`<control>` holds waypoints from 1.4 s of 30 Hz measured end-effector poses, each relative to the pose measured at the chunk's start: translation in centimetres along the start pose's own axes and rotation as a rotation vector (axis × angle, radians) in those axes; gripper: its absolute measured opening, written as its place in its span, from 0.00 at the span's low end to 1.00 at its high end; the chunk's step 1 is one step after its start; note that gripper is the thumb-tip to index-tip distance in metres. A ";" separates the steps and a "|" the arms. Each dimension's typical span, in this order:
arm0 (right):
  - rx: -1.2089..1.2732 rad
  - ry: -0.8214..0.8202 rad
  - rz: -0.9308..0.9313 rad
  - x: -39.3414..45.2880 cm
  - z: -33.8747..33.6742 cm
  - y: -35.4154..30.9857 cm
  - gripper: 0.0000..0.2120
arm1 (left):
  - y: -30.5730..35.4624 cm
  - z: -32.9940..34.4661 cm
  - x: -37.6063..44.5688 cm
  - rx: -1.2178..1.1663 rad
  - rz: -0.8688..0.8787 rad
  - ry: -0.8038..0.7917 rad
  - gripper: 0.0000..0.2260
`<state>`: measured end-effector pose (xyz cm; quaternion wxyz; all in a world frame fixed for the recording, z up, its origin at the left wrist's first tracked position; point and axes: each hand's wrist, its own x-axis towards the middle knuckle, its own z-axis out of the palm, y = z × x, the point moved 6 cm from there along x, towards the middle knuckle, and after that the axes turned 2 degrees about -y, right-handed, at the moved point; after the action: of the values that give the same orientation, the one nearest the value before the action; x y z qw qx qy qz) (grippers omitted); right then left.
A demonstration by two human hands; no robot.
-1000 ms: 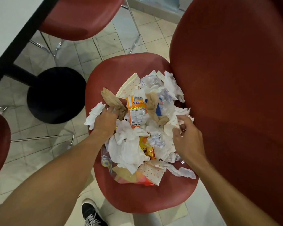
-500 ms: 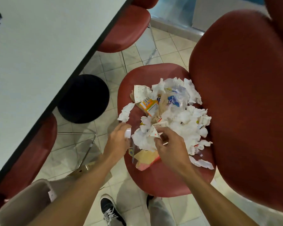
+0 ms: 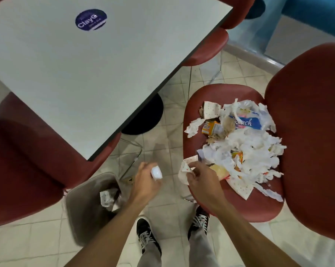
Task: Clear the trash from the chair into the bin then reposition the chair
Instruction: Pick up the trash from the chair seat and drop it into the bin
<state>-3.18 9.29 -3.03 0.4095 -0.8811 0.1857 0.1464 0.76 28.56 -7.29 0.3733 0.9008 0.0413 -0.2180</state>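
While both hands hold scraps between chair and bin, the scene reads as follows.

Left hand (image 3: 146,181): fingers curled round a small white paper wad (image 3: 156,172); it hangs over the tiled floor (image 3: 168,120), just right of the bin's rim.

Right hand (image 3: 202,181): fingertips pinch a spotted paper scrap (image 3: 184,170) at the front left edge of the seat.

Trash pile (image 3: 243,147): torn white tissue, spotted wrappers, an orange carton (image 3: 211,128) and a blue-printed plastic bag (image 3: 248,122), heaped on the seat's middle and back.

Red chair (image 3: 259,207): seat faces the person; its backrest rises at the right of the view.

Bin (image 3: 79,207): grey, open-topped, on the floor left of the person's feet, beside another red chair (image 3: 27,170); crumpled paper (image 3: 106,197) lies inside.

Shoes (image 3: 146,233): black with white laces, between bin and chair.

Table (image 3: 85,74): white top with dark edge, upper left, bearing a round dark-blue sticker (image 3: 91,19); its black round base (image 3: 143,118) stands on the tiles.
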 end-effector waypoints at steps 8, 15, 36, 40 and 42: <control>-0.058 -0.188 -0.075 -2.7 10.0 -7.5 0.12 | -10.2 -8.2 -5.7 0.017 -0.168 0.103 0.24; -0.057 -0.323 -0.098 -5.1 19.0 -11.9 0.12 | -18.2 -11.6 -9.0 0.024 -0.313 0.127 0.25; 0.098 -0.208 0.123 -3.7 12.8 -4.0 0.11 | -12.7 -4.8 -6.3 0.019 -0.121 -0.075 0.27; 0.114 -0.100 0.174 -2.4 7.5 0.0 0.12 | -8.2 -0.7 -4.2 0.066 -0.063 -0.134 0.26; 0.115 -0.056 0.194 -1.9 5.0 2.2 0.13 | -5.9 1.6 -3.2 0.097 -0.071 -0.169 0.26</control>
<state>-6.43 12.24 -6.85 0.4482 -0.8296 0.2668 0.1989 -4.09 31.98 -10.86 0.3233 0.8941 0.0310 -0.3082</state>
